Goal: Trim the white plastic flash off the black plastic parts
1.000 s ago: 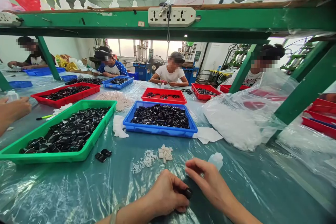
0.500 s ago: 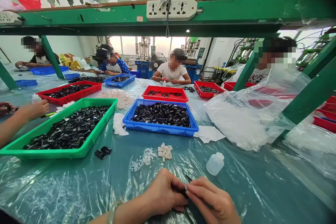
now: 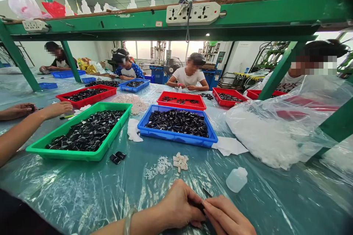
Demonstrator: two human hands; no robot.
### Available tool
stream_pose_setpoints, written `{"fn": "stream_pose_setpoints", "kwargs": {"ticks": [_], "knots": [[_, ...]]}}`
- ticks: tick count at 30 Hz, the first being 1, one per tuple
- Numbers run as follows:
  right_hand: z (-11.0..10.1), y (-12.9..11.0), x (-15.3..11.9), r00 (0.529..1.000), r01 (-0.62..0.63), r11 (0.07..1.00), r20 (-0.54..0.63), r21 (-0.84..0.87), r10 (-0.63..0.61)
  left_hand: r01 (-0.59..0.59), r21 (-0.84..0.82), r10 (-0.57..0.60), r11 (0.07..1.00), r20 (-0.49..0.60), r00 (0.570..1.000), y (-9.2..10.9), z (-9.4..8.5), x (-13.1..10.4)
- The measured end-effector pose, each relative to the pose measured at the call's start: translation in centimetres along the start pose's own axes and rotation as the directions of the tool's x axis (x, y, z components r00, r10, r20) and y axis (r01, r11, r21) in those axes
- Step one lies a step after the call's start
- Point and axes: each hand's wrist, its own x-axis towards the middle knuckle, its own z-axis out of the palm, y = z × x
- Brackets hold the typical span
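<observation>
Low in the view, my left hand (image 3: 179,205), with a pale bangle (image 3: 128,221) at the wrist, is closed around a small black piece (image 3: 197,204). My right hand (image 3: 227,214) meets it from the right, its fingers pinched at the piece; the thin dark tip of a tool (image 3: 206,192) sticks out above them. Beyond the hands lie small white bits (image 3: 159,167) and a little pile of cream pieces (image 3: 180,162). A translucent bottle (image 3: 236,180) stands to the right. Two black pieces (image 3: 118,157) rest at the left.
A green tray (image 3: 100,155) and a blue tray (image 3: 176,137) hold many black pieces. A large plastic bag (image 3: 264,136) lies at the right. Another person's hand (image 3: 59,109) is at the left. Red trays, seated people and a green shelf frame (image 3: 124,29) stand beyond.
The head view has turned left, so the scene sits further right. My hands stay together on the black piece. The other person's hands at the left have shifted slightly.
</observation>
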Motion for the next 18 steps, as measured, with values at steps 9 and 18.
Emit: {"fn": "stream_pose_setpoints", "kwargs": {"ticks": [9, 18], "knots": [[-1.4, 0.1, 4.4, 0.944, -0.263, 0.965, 0.208, -0.004, 0.258, 0.012, 0.039, -0.011, 0.999, -0.026, 1.0, -0.7, -0.1, 0.4], [2.7, 1.6, 10.2, 0.801, -0.395, 0.917, 0.465, -0.064, 0.378, 0.008, 0.093, -0.004, 0.996, -0.04, 0.999, -1.7, -0.3, 1.0]]}}
